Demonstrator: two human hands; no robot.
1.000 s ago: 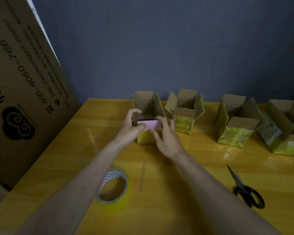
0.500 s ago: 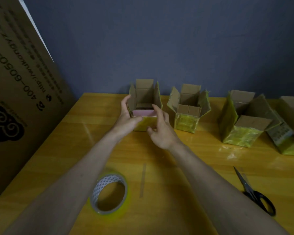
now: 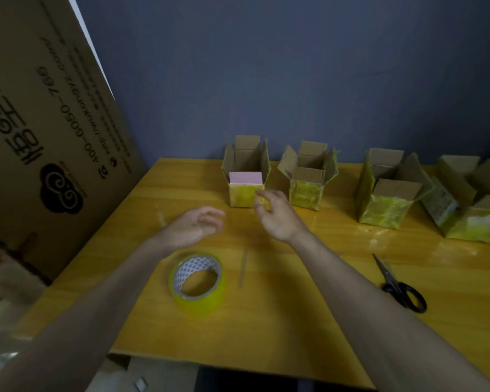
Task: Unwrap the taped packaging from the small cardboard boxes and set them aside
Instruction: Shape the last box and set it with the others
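- Yellow wooden table [image 3: 294, 321] set against a dark blue-grey wall [image 3: 266, 66], with a big printed cardboard sheet [image 3: 40, 123] leaning at the left.
- Half a second ago both hands were up at the leftmost box [image 3: 246, 182], fingers on its front edge by the pink insert [image 3: 245, 177]; now they have come back off it and hold nothing.
- That box stands by itself at the far side of the table, flaps up, the pink piece upright inside its front wall.
- Left hand [image 3: 194, 226] hovers over the table well short of the box, fingers loosely curled and pointing right, palm down.
- Right hand [image 3: 277, 215] is nearer to it, just before the box's lower right corner, fingers slack and half bent; whether a fingertip touches the taped face I cannot tell.
- Three more opened boxes stand in a row to the right: second box [image 3: 307, 182], third box [image 3: 386, 196] and fourth box [image 3: 470, 205], all glossy with yellowish tape.
- Tape roll [image 3: 198, 281] lies flat between the forearms; scissors [image 3: 402, 287] lie shut at the right, apart from both arms.
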